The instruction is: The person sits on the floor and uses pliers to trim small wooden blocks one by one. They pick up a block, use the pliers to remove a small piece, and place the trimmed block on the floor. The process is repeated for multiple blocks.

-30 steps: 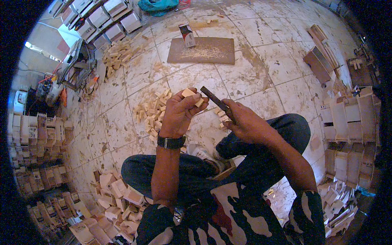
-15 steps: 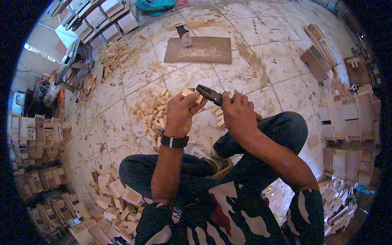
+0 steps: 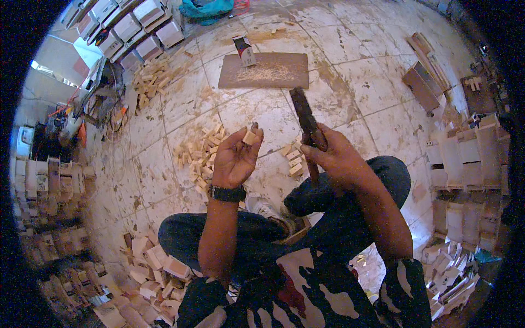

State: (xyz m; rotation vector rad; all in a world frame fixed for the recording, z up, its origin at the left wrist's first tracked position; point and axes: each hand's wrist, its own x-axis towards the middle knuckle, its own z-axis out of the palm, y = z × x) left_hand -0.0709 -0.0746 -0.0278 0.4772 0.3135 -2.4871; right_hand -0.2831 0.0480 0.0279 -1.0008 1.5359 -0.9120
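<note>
A small pale wooden block (image 3: 250, 138) is pinched in the fingers of my left hand (image 3: 236, 158), palm turned up. My right hand (image 3: 340, 158) grips dark pliers (image 3: 304, 112) by the handles, with the jaws pointing up and away, apart from the block. Beside my left wrist a heap of similar wooden blocks (image 3: 205, 153) lies on the floor. A smaller group of blocks (image 3: 293, 157) sits just left of my right hand, near my shoe.
Ahead lies a brown board (image 3: 279, 74) strewn with small pale bits, a small box (image 3: 244, 52) standing on it. More wood pieces (image 3: 150, 79) lie at the far left. Offcuts (image 3: 156, 268) are piled by my left knee. Stacked wooden parts (image 3: 465, 158) line the right side.
The pliers have moved away from the block to the right, and their jaws have swung upward. My left hand has rolled palm up and dropped slightly, still holding the block.
</note>
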